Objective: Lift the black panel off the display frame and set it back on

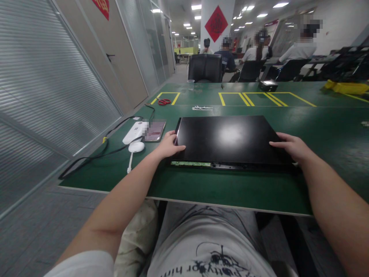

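Observation:
A flat black display panel (225,140) lies face up on the green table, its glossy face reflecting a light. Along its near edge a green circuit strip (190,164) is exposed. My left hand (170,146) grips the panel's left side, thumb on top of the face. On the opposite side my right hand (292,147) grips the right edge, its thumb and fingers over the border. The fingertips beneath the panel are hidden on both sides.
Left of the panel lie a phone (155,130), a white device (135,132), a round white earbud-like case (136,147) and a black cable (86,158). Farther back are red-handled scissors (164,102), a clear cup (190,85) and a black chair (205,68). Several people sit beyond.

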Tool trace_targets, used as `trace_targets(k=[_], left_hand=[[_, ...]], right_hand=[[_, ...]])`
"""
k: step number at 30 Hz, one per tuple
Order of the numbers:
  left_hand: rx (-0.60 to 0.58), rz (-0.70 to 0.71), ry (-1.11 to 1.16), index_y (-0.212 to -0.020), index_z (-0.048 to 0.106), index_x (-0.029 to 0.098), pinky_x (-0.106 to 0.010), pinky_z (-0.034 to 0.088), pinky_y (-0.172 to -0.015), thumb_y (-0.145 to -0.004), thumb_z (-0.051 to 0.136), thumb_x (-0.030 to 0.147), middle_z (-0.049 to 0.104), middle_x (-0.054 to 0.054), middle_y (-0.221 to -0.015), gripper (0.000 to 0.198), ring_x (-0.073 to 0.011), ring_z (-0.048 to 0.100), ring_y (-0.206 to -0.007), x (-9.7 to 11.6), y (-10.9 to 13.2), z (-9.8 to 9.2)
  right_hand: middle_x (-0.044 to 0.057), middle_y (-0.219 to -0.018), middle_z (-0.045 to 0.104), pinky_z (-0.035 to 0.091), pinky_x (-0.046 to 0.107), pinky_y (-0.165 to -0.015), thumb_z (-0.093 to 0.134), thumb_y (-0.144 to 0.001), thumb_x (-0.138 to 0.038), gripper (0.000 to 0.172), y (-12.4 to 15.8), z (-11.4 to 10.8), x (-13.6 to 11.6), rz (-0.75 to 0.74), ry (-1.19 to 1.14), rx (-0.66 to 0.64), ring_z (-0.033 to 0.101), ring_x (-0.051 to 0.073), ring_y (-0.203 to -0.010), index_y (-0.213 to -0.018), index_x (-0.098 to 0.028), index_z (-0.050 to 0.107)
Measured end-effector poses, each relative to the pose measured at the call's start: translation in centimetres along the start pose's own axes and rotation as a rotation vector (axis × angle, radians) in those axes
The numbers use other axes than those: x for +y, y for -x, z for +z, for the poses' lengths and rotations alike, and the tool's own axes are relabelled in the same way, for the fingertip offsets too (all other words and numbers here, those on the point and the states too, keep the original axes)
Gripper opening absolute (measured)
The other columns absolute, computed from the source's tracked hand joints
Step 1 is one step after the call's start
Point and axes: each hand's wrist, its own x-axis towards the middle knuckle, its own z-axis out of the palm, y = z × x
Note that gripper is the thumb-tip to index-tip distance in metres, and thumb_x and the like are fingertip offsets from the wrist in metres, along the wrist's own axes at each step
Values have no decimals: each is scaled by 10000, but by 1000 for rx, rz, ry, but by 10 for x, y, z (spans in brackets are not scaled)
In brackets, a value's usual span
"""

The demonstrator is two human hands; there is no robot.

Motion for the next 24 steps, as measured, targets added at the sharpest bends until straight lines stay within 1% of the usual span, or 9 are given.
trace_targets(k=[3,9,12,15,17,19,24], left_hand=[[-2,11,-7,-1239,664,137,-455,279,-1271,-740,750,497,408,-180,-1570,622,-365,385,-1497,-1,0,0],[-15,12,-36,-1287,643,100,-433,268,-1273,-750,731,510,375,-210,-1594,682,-357,365,-1512,0,1,0],[-12,22,-38,-1288,646,103,-439,273,-1270,-753,722,517,385,-206,-1591,681,-363,369,-1510,2,2,-1],[-6,29,-31,-1279,659,121,-455,273,-1270,-741,729,531,402,-192,-1583,680,-381,372,-1505,1,2,-1],[-7,30,-24,-1275,666,116,-457,272,-1272,-730,737,539,402,-196,-1579,694,-394,368,-1504,1,2,-1],[-5,37,-13,-1263,676,120,-456,278,-1272,-724,740,537,402,-194,-1578,685,-395,365,-1506,0,1,-1],[-8,54,-6,-1244,689,146,-465,294,-1265,-725,738,528,414,-174,-1583,646,-392,361,-1509,1,2,-2]], right_hand=[[30,-949,775,603,298,-709,815,-586,-145,404,1,0,-3,85,-38,-8,719,225,-850,-966,-271,762],[32,-921,771,586,286,-656,787,-586,-146,420,-2,-2,-1,106,-66,-41,711,216,-800,-984,-274,751],[39,-880,766,584,316,-658,739,-570,-127,484,-2,-2,-2,141,-93,-65,710,232,-763,-1030,-275,748],[51,-889,768,584,355,-686,709,-565,-130,561,0,-2,-3,176,-99,-79,712,254,-767,-1105,-277,747],[60,-916,773,582,366,-696,698,-574,-141,585,0,-2,-3,171,-71,-78,714,264,-788,-1140,-276,748],[64,-925,776,580,370,-675,691,-581,-158,592,-1,-3,-2,155,-38,-82,712,268,-782,-1158,-277,749],[57,-897,773,577,344,-640,698,-565,-156,608,-2,-3,0,142,-25,-76,717,257,-771,-1164,-248,744]])
